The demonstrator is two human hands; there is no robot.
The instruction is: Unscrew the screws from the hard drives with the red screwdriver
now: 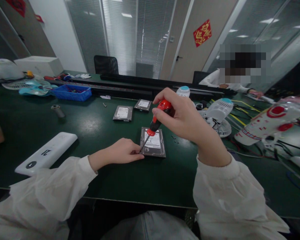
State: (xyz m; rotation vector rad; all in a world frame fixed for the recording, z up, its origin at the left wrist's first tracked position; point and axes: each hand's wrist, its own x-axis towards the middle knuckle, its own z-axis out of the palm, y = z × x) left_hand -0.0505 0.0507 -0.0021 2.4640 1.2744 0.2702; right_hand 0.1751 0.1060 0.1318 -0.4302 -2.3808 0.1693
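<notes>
A hard drive (153,143) lies flat on the green table (90,126) in front of me. My right hand (182,116) is closed round the red and black handle of a screwdriver (156,121), tilted so its thin shaft slants down to the drive's near left corner. My left hand (122,151) rests on the table at that same corner, fingers pinched together by the screwdriver tip. What they pinch is too small to make out. A few tiny screws (174,138) lie just right of the drive.
Two more hard drives (122,113) (143,105) lie farther back. A white power bank (46,153) sits at my left, a blue tray (71,92) far left, small white fans (218,111) and cables to the right. Another person sits across the table (230,81).
</notes>
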